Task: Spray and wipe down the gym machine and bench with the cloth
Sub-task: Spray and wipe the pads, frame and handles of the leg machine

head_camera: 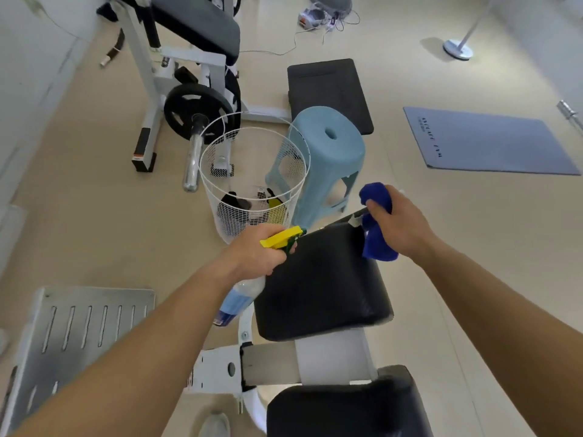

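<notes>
The left arm reached forward from the lower left, and the left hand was curled tight round the neck of a spray bottle, with a finger under its yellow trigger head. The bottle's long axis ran from its base, low and to the left, up and to the right, and its green nozzle pointed right across the far edge of the black bench pad. The bottle was just off the pad's left side. The right arm came in from the lower right. The right hand clutched a bunched blue cloth at the pad's far right corner. One fold stuck up above the fingers and another hung below them over the corner; whether it touched the pad could not be told.

On the left, a slotted metal footplate lay low beside the left arm. Farther off stood a white machine frame carrying a black weight plate on a chrome bar. A white wire basket holding dark and yellow items stood just beyond the left hand, with a light blue plastic stool close against its right side. A black floor pad lay behind the stool, and a grey mat lay well apart to the right.
</notes>
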{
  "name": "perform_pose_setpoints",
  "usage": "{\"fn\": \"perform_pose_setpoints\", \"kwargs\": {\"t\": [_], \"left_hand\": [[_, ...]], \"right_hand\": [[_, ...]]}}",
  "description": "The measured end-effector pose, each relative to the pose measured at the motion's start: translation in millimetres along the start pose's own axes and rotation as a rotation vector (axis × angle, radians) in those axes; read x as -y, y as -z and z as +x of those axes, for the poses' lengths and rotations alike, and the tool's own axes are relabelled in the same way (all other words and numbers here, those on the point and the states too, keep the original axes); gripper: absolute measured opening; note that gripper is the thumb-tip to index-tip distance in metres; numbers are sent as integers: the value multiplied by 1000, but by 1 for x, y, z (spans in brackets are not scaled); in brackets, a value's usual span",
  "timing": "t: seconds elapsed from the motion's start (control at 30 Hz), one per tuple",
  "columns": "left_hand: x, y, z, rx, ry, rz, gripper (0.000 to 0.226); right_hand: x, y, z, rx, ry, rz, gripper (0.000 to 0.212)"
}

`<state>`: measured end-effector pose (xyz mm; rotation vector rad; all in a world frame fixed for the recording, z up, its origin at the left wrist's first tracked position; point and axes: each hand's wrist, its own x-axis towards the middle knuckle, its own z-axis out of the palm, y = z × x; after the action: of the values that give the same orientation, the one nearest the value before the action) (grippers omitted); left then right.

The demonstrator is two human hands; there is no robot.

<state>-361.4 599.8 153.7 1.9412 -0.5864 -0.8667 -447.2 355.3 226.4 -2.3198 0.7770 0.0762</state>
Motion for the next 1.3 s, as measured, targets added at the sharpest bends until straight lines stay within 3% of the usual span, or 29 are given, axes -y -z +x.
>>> {"fn": "perform_pose_setpoints", "kwargs": {"t": [0.13, 0.43, 0.67, 0.9, 1.03, 1.17, 1.3], "left_hand": [[-13, 29, 34, 105, -30, 47, 25], [-26, 49, 110, 296, -196, 582, 3], [-38, 34, 127, 413, -256, 626, 7], [-10, 52, 119, 425, -199, 531, 9], [17, 74, 104, 434, -91, 494, 17], [43, 84, 91, 419, -38, 647, 4], [62, 94, 73, 361, -46, 567, 8]], "right_hand": [[0, -1, 10, 40, -55, 45, 17], [5, -6, 27, -16, -113, 55, 31], [3, 10, 33, -16, -115, 70, 20], [11, 14, 38, 55, -72, 90, 18], [29, 8, 41, 188, -32, -68, 17], [44, 9, 49, 276, -14, -387, 13], [39, -12, 47, 429, -16, -637, 45]]}}
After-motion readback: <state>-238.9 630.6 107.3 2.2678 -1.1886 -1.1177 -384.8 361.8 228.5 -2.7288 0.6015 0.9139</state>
